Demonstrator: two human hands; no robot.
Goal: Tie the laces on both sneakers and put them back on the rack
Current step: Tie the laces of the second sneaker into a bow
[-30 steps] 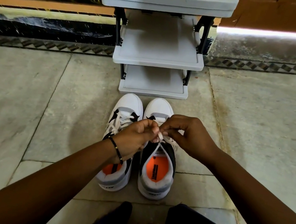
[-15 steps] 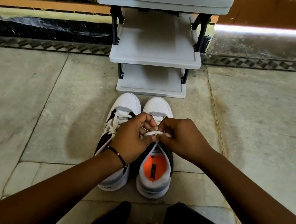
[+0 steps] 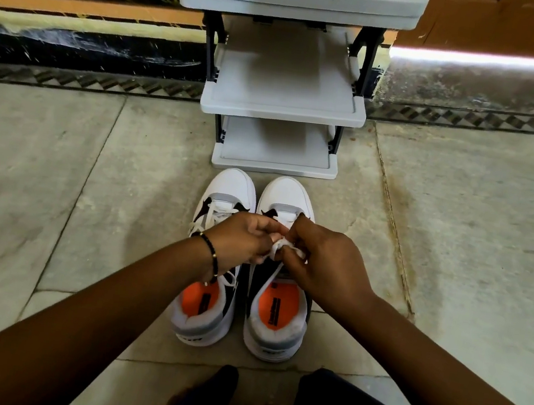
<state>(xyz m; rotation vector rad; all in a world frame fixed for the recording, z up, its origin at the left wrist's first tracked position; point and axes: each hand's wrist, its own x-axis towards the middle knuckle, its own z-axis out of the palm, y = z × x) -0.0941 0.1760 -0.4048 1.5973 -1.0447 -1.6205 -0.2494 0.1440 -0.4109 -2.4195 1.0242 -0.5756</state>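
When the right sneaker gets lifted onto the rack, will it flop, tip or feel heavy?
The white-and-black right sneaker with orange insole probably keeps its shape: its padded collar stands open unsupported. Its broad flat sole suggests it won't tip on the grey plastic rack. Its white lace is floppy and may dangle.

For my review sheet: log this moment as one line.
stage: tying | left hand and right hand: pinching right sneaker lace | left sneaker: untied | rack: no shoes
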